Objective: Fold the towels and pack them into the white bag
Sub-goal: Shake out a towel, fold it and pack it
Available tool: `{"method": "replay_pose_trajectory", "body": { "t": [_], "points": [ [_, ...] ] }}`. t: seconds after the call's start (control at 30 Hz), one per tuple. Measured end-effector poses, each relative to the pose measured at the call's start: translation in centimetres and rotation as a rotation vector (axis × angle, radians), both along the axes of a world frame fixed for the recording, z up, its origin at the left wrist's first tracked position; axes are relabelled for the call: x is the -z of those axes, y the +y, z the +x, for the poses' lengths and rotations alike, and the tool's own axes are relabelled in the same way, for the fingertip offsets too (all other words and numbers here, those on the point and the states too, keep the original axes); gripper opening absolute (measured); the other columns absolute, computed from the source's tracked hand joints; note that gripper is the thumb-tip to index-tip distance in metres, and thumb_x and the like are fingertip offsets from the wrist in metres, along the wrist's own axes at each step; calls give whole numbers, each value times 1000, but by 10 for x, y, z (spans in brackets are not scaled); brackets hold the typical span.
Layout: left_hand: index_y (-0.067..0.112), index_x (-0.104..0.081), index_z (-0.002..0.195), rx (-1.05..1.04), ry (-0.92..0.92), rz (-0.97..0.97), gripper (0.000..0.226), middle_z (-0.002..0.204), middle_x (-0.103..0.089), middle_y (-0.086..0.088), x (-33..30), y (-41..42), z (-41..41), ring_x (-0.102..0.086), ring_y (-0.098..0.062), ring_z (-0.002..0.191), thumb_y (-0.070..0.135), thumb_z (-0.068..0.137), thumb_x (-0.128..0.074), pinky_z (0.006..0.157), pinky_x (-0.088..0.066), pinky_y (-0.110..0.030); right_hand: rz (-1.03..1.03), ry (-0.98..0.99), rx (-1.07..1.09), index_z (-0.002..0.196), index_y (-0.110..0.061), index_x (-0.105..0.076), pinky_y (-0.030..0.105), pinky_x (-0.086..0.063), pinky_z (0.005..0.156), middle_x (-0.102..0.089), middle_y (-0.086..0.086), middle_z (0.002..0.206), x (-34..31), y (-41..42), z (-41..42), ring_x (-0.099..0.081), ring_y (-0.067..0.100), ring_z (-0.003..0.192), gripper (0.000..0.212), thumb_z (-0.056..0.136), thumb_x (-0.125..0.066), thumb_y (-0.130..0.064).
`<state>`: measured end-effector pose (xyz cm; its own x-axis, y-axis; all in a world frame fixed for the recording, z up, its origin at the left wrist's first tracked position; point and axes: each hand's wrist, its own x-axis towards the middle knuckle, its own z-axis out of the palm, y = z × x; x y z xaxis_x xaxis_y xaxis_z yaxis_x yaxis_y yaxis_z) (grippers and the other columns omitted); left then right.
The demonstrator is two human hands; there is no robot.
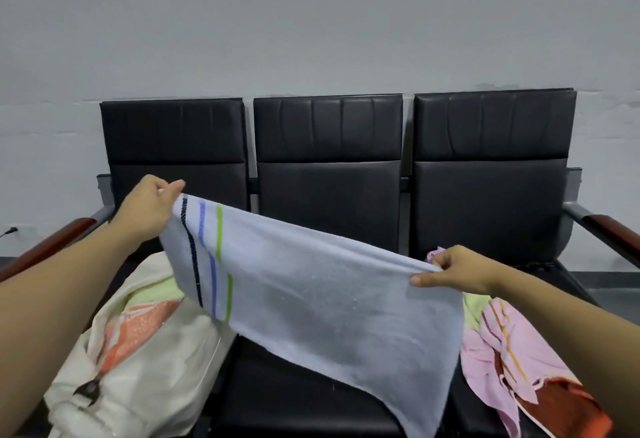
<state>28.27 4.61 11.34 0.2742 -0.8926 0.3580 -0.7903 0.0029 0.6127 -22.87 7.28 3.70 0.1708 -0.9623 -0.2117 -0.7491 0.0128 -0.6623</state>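
A light blue towel (311,299) with navy, blue and green stripes near one end hangs spread in the air over the middle seat. My left hand (149,209) pinches its upper left corner, held higher. My right hand (453,269) pinches the other top corner, lower and to the right. The white bag (145,368) lies on the left seat, with green and orange cloth showing inside it. A pile of loose towels (512,351), pink, green and orange-red, lies on the right seat, partly hidden by the blue towel.
A row of three black padded seats (329,195) stands against a grey wall, with wood-topped armrests at the left (52,243) and right (609,229) ends. A cable plug (10,231) sits at the wall on the far left.
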Motion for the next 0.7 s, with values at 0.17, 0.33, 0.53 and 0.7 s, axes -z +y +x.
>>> {"method": "replay_pose_trajectory", "body": {
  "t": [0.17,0.33,0.53,0.7],
  "points": [
    [4,-49,64,-61,107,34,51,61,-39,-11,10,-2,15,-45,-27,56,34,107,-49,53,-38,-34,-78,61,101,61,-15,-49,21,-35,49,-44,-6,55,-9,5,-31,-41,10,53,58,65,-85,-60],
    [1,-55,80,-72,312,50,46,78,-49,-14,20,-3,18,-72,-32,66,39,104,-55,63,-62,-47,-240,116,186,59,-15,-53,27,-36,56,-48,-6,51,-17,2,-48,-41,10,51,61,56,-75,-72],
    [9,-56,99,-176,171,25,43,88,-63,-11,23,9,11,-66,-29,74,51,102,-50,73,-53,-44,-352,273,209,72,-13,-59,27,-42,56,-60,6,64,-30,8,-48,-53,17,60,56,73,-66,-68],
    [12,-52,104,-173,104,3,40,95,-61,-10,26,33,8,-59,-32,90,52,103,-48,79,-49,-47,-435,514,221,68,-19,-60,24,-39,52,-61,0,62,-48,31,-50,-59,15,62,57,81,-55,-75]
  ]
}}
